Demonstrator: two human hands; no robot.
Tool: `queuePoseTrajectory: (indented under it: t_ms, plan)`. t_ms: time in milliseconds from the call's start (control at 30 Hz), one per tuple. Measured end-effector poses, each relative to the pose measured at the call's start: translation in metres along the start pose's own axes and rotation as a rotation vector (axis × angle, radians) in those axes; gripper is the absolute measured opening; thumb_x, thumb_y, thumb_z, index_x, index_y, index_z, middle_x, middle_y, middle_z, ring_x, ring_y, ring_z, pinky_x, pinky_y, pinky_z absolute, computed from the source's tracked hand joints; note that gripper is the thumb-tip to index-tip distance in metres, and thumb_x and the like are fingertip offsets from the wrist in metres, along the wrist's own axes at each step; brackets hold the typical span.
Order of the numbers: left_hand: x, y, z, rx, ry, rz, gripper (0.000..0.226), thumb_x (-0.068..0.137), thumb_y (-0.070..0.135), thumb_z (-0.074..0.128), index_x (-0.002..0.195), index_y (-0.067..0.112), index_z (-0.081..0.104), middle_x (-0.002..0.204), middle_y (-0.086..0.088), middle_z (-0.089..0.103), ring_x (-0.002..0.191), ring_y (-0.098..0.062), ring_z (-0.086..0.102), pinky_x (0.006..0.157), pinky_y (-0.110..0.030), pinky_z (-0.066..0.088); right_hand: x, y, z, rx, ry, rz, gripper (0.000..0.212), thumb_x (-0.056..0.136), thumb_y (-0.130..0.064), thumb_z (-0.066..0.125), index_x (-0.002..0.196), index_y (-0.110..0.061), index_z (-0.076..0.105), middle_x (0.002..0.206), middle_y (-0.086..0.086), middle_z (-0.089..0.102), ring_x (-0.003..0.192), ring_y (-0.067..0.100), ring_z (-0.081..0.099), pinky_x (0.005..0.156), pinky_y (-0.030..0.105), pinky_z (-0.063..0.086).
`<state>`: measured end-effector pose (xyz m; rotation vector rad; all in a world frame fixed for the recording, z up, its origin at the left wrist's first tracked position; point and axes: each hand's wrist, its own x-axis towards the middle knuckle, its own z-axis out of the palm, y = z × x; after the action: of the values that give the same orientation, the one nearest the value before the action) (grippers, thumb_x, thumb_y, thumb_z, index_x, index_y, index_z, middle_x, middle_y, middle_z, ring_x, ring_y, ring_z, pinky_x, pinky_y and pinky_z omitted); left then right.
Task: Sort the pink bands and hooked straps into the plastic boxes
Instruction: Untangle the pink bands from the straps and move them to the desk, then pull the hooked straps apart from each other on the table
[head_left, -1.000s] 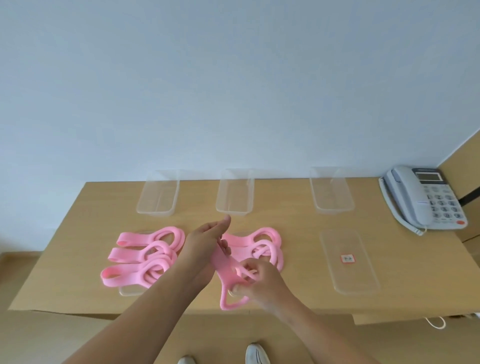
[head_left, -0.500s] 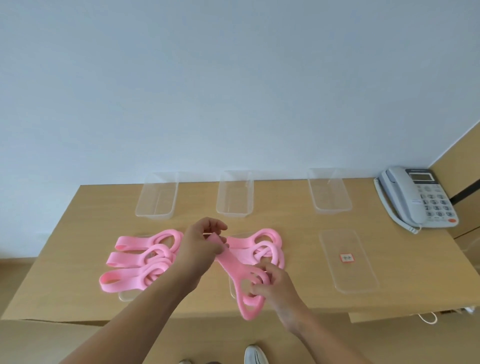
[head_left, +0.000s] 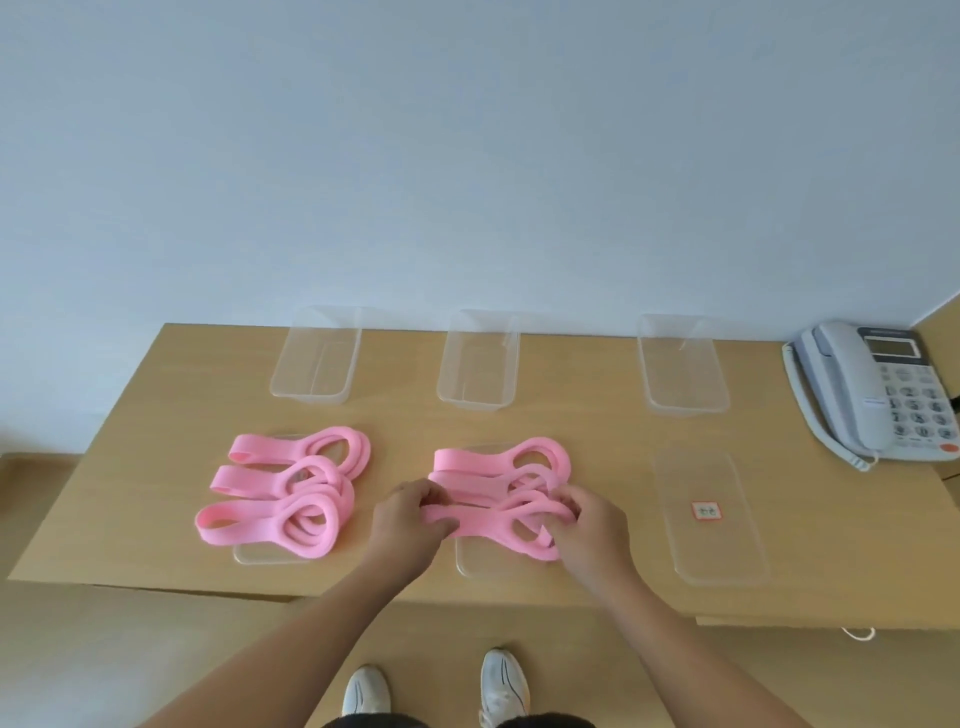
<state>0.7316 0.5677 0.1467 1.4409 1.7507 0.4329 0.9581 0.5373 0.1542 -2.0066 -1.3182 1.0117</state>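
Note:
A pink band (head_left: 493, 525) lies across the near end of the middle pile (head_left: 498, 467), stretched flat between my hands. My left hand (head_left: 410, 519) pinches its flat left end. My right hand (head_left: 589, 525) grips its looped right end. The middle pile rests on a clear plastic lid (head_left: 478, 564). A second pile of three pink bands (head_left: 291, 493) lies to the left on another lid (head_left: 260, 553). Three clear plastic boxes stand at the back: left (head_left: 317, 358), middle (head_left: 480, 364), right (head_left: 680, 366). Nothing lies in any of them.
A third clear lid with a small red label (head_left: 709, 514) lies flat at the right. A grey desk telephone (head_left: 878, 389) sits at the far right corner. The wooden table's front edge (head_left: 156, 587) runs just below the lids. My shoes show on the floor.
The band was held up at an angle over the table's front edge; both hands have brought it down and turned it level onto the middle pile.

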Motion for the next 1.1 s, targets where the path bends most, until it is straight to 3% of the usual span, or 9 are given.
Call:
queuePoseTrajectory:
  t_ms: [100,200,333,433,633,733,867,1100]
  plan:
    - [-0.003,-0.004,0.005,0.164,0.011,0.051,0.025,0.087,0.013,0.077,0.111,0.015,0.074,0.111,-0.001,0.065,0.098,-0.021,0.060,0.078,-0.026,0.037,0.003,0.002,0.001,-0.199,0.038,-0.043,0.020,0.082,-0.012,0.065,0.098,-0.023,0.067,0.086,-0.005,0.060,0.080,0.021,0.057,0.062,0.030,0.038]
    - [-0.013,-0.013,0.000,0.166,0.080,0.066,0.030,0.088,0.016,0.078,0.118,0.016,0.073,0.114,0.001,0.065,0.095,-0.018,0.057,0.078,-0.026,0.036,0.000,0.000,0.006,-0.337,0.117,-0.154,0.036,0.081,-0.014,0.073,0.116,-0.018,0.065,0.102,0.003,0.059,0.099,0.027,0.054,0.076,0.032,0.043]
    - [-0.036,-0.032,-0.021,0.159,0.099,0.052,0.032,0.090,0.018,0.078,0.121,0.017,0.071,0.118,0.004,0.063,0.103,-0.018,0.058,0.085,-0.025,0.040,-0.011,-0.019,0.025,-0.337,0.109,-0.374,0.039,0.076,-0.006,0.075,0.114,-0.013,0.068,0.106,0.007,0.064,0.101,0.033,0.057,0.083,0.038,0.049]
    - [-0.063,-0.059,-0.050,0.151,0.118,0.024,0.032,0.091,0.023,0.077,0.123,0.020,0.070,0.120,0.006,0.061,0.107,-0.014,0.055,0.087,-0.023,0.038,-0.021,-0.043,0.053,-0.349,0.029,-0.451,0.039,0.076,-0.007,0.076,0.114,-0.010,0.070,0.102,0.010,0.066,0.100,0.035,0.060,0.083,0.045,0.051]
    - [-0.135,-0.137,-0.129,0.135,0.235,-0.107,0.038,0.094,0.031,0.074,0.130,0.022,0.068,0.129,0.007,0.064,0.118,-0.014,0.061,0.095,-0.020,0.039,-0.054,-0.104,0.135,-0.432,-0.133,-0.569,0.037,0.082,-0.015,0.075,0.117,-0.006,0.068,0.106,0.015,0.068,0.102,0.039,0.060,0.084,0.044,0.049]
    - [-0.185,-0.185,-0.169,0.132,0.329,-0.191,0.037,0.097,0.036,0.070,0.132,0.027,0.065,0.135,0.008,0.063,0.123,-0.015,0.059,0.097,-0.023,0.040,-0.084,-0.134,0.181,-0.467,-0.302,-0.641,0.035,0.084,-0.020,0.074,0.118,-0.011,0.068,0.108,0.010,0.067,0.106,0.035,0.059,0.089,0.042,0.047]
    - [-0.260,-0.256,-0.215,0.113,0.489,-0.329,0.037,0.097,0.037,0.070,0.132,0.025,0.066,0.134,0.004,0.064,0.123,-0.018,0.059,0.100,-0.029,0.043,-0.130,-0.170,0.250,-0.545,-0.462,-0.756,0.044,0.089,-0.029,0.068,0.130,-0.015,0.062,0.131,0.006,0.062,0.127,0.026,0.052,0.106,0.041,0.042]
    - [-0.394,-0.365,-0.259,0.027,0.719,-0.657,0.035,0.096,0.035,0.072,0.129,0.027,0.067,0.132,0.003,0.064,0.124,-0.020,0.057,0.098,-0.031,0.044,-0.226,-0.217,0.376,-0.716,-0.727,-0.964,0.051,0.095,-0.047,0.056,0.142,-0.029,0.049,0.138,-0.007,0.052,0.127,0.016,0.045,0.107,0.032,0.039]
